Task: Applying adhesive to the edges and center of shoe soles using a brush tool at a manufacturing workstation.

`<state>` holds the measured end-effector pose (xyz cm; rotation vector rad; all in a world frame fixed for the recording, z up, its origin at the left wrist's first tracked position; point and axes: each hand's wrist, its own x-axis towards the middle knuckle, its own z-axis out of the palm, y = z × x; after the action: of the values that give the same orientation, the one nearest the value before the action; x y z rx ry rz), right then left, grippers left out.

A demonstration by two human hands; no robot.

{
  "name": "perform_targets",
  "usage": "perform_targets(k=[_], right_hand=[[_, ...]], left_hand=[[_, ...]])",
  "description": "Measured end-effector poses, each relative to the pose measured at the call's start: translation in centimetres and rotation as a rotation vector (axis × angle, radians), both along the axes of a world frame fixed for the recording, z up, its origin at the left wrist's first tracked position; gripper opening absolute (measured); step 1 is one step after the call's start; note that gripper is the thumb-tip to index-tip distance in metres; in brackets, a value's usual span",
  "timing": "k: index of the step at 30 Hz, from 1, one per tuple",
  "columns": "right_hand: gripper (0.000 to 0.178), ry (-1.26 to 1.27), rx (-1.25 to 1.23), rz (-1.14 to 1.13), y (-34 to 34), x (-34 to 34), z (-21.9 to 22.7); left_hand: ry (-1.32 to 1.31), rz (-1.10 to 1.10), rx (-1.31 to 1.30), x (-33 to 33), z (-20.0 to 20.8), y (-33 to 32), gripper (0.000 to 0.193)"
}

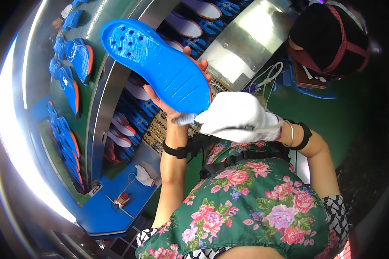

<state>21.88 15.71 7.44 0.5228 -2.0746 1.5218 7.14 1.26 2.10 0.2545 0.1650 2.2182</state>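
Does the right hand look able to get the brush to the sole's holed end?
Probably yes: the gloved right hand holds the brush close to the blue sole, and nothing visible covers its upward face across to the holes.

I see the person's left arm (172, 172) reaching forward almost straight, the bare left hand (172, 111) palm up, thumb (152, 93) on one side, fingers (204, 64) curled up on the other. The right arm (317, 149) bends at the elbow (326, 149), bringing the gloved right hand (235, 116), fingers folded in, near the left wrist (177, 131).
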Motion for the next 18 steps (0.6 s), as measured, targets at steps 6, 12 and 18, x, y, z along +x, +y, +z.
perform_targets(k=[6, 12, 18], right_hand=[[0.016, -0.028, -0.027, -0.072, 0.3, -0.1, -0.6], [0.011, -0.279, -0.376, 0.121, 0.1, 0.7, -0.2], [0.027, 0.059, 0.142, -0.063, -0.1, 0.6, -0.6]], left_hand=[[-0.013, -0.158, -0.104, -0.4, 0.6, -0.1, 0.123], [-0.058, -0.234, 0.010, -1.2, 0.6, 0.0, 0.126], [-0.017, -0.393, -0.057, -2.3, 1.2, -0.5, 0.120]])
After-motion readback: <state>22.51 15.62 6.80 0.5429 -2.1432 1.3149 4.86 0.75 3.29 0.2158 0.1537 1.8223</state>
